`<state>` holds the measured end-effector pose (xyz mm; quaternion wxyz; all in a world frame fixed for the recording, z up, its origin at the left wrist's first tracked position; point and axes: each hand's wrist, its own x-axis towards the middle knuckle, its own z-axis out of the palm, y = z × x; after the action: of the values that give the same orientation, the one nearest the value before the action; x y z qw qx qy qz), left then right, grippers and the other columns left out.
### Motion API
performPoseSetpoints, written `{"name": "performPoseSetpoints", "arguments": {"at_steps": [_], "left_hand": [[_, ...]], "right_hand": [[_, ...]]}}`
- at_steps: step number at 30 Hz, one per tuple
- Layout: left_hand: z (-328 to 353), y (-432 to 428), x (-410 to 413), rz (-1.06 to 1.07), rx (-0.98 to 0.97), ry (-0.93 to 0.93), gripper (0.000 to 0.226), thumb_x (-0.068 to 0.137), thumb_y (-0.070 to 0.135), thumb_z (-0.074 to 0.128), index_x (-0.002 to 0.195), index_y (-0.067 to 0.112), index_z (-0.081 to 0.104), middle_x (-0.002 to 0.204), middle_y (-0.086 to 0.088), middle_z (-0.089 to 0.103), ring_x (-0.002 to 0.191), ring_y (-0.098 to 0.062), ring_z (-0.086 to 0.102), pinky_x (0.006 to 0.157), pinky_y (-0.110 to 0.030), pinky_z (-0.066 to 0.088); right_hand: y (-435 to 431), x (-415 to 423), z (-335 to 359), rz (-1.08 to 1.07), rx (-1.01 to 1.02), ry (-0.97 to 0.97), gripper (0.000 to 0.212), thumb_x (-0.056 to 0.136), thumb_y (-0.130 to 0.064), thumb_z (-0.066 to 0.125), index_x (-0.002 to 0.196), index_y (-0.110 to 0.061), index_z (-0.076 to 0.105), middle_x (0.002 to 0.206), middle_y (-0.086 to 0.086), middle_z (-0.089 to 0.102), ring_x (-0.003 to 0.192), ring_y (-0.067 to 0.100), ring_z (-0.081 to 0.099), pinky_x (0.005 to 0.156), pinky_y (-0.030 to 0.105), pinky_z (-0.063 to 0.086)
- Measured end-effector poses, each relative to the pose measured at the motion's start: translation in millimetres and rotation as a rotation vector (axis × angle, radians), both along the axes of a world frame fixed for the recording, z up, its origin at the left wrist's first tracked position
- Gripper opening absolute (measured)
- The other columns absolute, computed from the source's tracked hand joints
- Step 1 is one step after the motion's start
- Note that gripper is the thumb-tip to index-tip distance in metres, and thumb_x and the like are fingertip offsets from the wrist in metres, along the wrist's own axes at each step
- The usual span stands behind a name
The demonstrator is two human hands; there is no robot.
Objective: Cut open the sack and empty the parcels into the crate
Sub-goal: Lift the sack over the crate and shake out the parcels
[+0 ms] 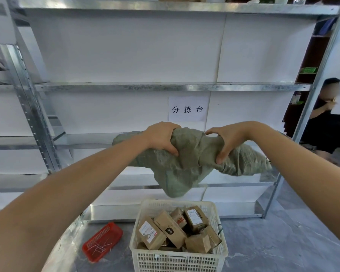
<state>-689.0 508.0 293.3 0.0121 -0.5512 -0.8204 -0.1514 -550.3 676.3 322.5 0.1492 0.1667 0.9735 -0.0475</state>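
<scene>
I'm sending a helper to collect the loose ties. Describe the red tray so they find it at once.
Start at the metal shelving with the paper sign. On the grey floor below stands a white crate of brown parcels; the red tray lies left of it, the only red, shallow mesh container there.

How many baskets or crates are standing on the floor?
2. The white crate with parcels stands below the sack; the small red basket lies left of it.

At twelve o'clock from your hands, a white paper sign (187, 108) on the shelving's back panel reads "分拣台" in black characters. In the crate at six o'clock, brown parcels (171, 230) carry white shipping labels (147, 230) and a dark logo, all too small for you to read.
</scene>
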Motion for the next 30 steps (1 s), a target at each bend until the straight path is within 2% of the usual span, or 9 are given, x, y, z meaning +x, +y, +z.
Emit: {"name": "performPoseSetpoints", "arguments": {"at_steps": [5, 9, 13, 15, 17, 21, 24, 26, 30], "left_hand": [[-11.3, -1.4, -0.3, 0.060, 0.040, 0.156, 0.040, 0.063, 0.037, 0.079, 0.092, 0.019, 0.057, 0.078, 0.006, 0.059, 0.079, -0.018, 0.052, 0.065, -0.026, 0.036], [-20.8, -3.1, 1.8, 0.138, 0.113, 0.293, 0.041, 0.072, 0.035, 0.071, 0.106, 0.019, 0.054, 0.096, -0.003, 0.066, 0.089, -0.024, 0.058, 0.065, -0.029, 0.035], [-31.0, -1.5, 6.6, 0.220, 0.086, 0.380, 0.040, 0.076, 0.033, 0.068, 0.109, 0.015, 0.052, 0.098, -0.008, 0.065, 0.089, -0.028, 0.059, 0.064, -0.031, 0.036], [-32.8, -1.1, 7.3, 0.213, 0.029, 0.376, 0.047, 0.075, 0.036, 0.069, 0.113, 0.016, 0.050, 0.102, -0.007, 0.065, 0.093, -0.027, 0.059, 0.066, -0.032, 0.040], [-23.6, -4.5, 6.7, 0.143, -0.071, 0.248, 0.064, 0.070, 0.042, 0.074, 0.123, 0.020, 0.046, 0.116, -0.003, 0.060, 0.106, -0.023, 0.055, 0.081, -0.034, 0.045], [9.2, -13.8, 12.4, 0.001, -0.211, -0.334, 0.085, 0.075, 0.047, 0.070, 0.143, 0.026, 0.024, 0.147, 0.000, 0.034, 0.133, -0.018, 0.035, 0.104, -0.029, 0.029], [17.1, -11.0, 10.8, -0.006, -0.325, -0.426, 0.086, 0.078, 0.039, 0.069, 0.145, 0.028, 0.017, 0.146, 0.002, 0.035, 0.126, -0.017, 0.042, 0.101, -0.027, 0.036], [12.0, -4.9, 9.8, -0.001, -0.346, -0.510, 0.086, 0.077, 0.031, 0.072, 0.144, 0.028, 0.019, 0.139, 0.002, 0.042, 0.117, -0.016, 0.048, 0.097, -0.029, 0.042], [-6.9, 5.1, 11.7, -0.044, -0.335, -0.509, 0.066, 0.073, 0.024, 0.075, 0.131, 0.022, 0.043, 0.121, 0.005, 0.056, 0.112, -0.015, 0.054, 0.102, -0.031, 0.042]], "right_hand": [[-6.0, -6.8, -33.9, 0.040, -0.036, 0.108, 0.043, 0.072, -0.031, 0.073, 0.110, -0.015, 0.058, 0.107, 0.004, 0.063, 0.094, 0.020, 0.057, 0.078, 0.026, 0.045], [-4.0, -2.7, -45.5, 0.034, 0.209, 0.310, 0.022, 0.073, -0.034, 0.064, 0.066, -0.018, 0.050, 0.068, -0.001, 0.052, 0.073, 0.022, 0.052, 0.058, 0.027, 0.037], [-7.0, 3.0, -52.9, 0.036, 0.347, 0.387, 0.028, 0.074, -0.035, 0.061, 0.061, -0.022, 0.040, 0.069, -0.004, 0.047, 0.075, 0.023, 0.050, 0.061, 0.029, 0.036], [-7.2, 4.2, -56.2, 0.067, 0.336, 0.432, 0.020, 0.075, -0.036, 0.061, 0.075, -0.018, 0.052, 0.093, 0.000, 0.051, 0.085, 0.024, 0.053, 0.065, 0.030, 0.040], [-5.6, 7.5, -58.9, 0.059, 0.310, 0.472, 0.023, 0.076, -0.035, 0.060, 0.089, -0.017, 0.055, 0.103, 0.002, 0.052, 0.095, 0.026, 0.057, 0.067, 0.030, 0.040], [-5.6, 22.2, -62.2, 0.058, 0.395, 0.538, 0.020, 0.081, -0.037, 0.055, 0.082, -0.025, 0.039, 0.090, 0.003, 0.062, 0.090, 0.027, 0.060, 0.067, 0.029, 0.035], [-10.7, 27.3, -65.2, 0.122, 0.524, 0.713, 0.020, 0.075, -0.033, 0.063, 0.084, -0.021, 0.049, 0.080, -0.001, 0.066, 0.075, 0.027, 0.063, 0.061, 0.027, 0.033], [-7.2, 26.8, -71.9, 0.169, 0.605, 0.898, 0.034, 0.051, -0.023, 0.079, 0.074, -0.016, 0.055, 0.058, 0.000, 0.062, 0.048, 0.028, 0.058, 0.052, 0.024, 0.030], [-4.8, 29.7, -76.1, 0.102, 0.568, 1.073, 0.037, 0.043, -0.029, 0.076, 0.068, -0.011, 0.056, 0.046, 0.001, 0.056, 0.033, 0.026, 0.049, 0.047, 0.021, 0.026]]}}
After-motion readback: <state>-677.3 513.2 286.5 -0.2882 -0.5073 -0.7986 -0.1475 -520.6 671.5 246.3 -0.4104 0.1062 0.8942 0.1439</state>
